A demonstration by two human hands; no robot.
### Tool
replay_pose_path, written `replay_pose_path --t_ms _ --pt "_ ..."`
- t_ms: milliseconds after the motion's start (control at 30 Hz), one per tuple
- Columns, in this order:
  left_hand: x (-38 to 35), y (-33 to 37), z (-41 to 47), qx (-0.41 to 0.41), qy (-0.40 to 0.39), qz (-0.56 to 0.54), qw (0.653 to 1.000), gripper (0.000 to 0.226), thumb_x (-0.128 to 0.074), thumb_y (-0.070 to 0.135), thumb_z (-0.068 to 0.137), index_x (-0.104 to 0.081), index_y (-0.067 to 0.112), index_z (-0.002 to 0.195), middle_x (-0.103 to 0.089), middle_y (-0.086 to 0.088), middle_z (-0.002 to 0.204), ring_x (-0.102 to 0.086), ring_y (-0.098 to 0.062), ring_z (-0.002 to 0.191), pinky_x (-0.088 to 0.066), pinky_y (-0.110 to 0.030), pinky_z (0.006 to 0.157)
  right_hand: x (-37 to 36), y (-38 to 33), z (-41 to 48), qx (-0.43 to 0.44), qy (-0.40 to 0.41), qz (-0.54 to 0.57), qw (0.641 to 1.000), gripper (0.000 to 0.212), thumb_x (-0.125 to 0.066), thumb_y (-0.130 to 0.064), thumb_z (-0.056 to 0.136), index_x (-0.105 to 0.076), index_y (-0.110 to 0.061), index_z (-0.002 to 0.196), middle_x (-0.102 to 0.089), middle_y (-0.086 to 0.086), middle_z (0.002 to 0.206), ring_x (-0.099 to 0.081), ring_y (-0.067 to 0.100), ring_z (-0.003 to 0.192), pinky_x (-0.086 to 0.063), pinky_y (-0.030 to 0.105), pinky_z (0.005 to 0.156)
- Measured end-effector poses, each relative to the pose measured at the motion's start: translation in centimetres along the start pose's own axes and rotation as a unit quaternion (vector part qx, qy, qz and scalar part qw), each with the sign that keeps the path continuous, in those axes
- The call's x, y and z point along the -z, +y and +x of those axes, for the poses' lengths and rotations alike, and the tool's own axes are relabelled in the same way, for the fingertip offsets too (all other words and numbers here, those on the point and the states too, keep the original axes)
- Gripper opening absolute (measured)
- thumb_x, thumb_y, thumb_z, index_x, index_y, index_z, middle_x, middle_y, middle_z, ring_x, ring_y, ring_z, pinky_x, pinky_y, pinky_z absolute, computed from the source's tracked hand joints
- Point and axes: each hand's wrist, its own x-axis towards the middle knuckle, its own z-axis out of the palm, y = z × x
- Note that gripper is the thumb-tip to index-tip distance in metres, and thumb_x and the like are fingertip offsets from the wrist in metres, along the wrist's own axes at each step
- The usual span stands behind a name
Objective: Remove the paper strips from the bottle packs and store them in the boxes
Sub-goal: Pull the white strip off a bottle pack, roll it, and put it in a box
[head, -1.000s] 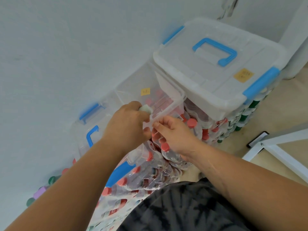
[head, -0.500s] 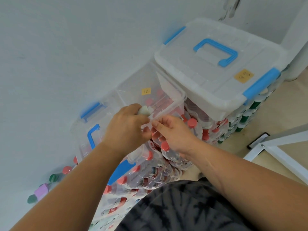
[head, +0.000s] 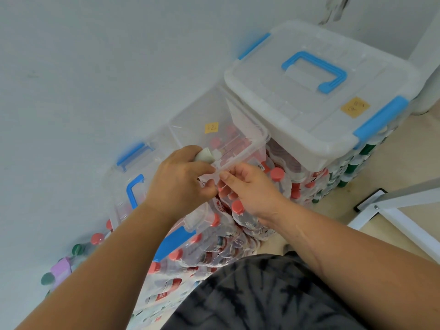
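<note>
Floor (head: 404, 160) | bottle packs (head: 214, 246) sitting at 6 o'clock | white frame (head: 407, 230) standing at 4 | dark flat item (head: 369, 198) lying at 3

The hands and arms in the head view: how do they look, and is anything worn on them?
The left hand and the right hand are bare: no gloves, and no ring, watch or bracelet shows. The left forearm and the right forearm are bare too, with no sleeve in view. Below them, a dark grey garment with a black tie-dye pattern is visible.
</note>
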Motion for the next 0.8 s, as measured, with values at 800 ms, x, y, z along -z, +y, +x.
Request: replay_pose_path --t_ms 800 --pt "0.2 0.6 -0.4 -0.003 0.061 0.024 0.998 0.024 -0.081 0.013 0.067 -0.078 0.013 0.09 -0.067 -0.009 0.101 -0.065 -0.03 0.081 -0.059 -0.041 0.068 0.3 -0.6 -0.2 -0.02 -0.013 -0.007 1.0 0.019 -0.055 -0.022 0.103 -0.066 -0.012 0.091 -0.073 0.003 0.082 -0.067 0.012 0.069 -0.049 0.03 0.062"
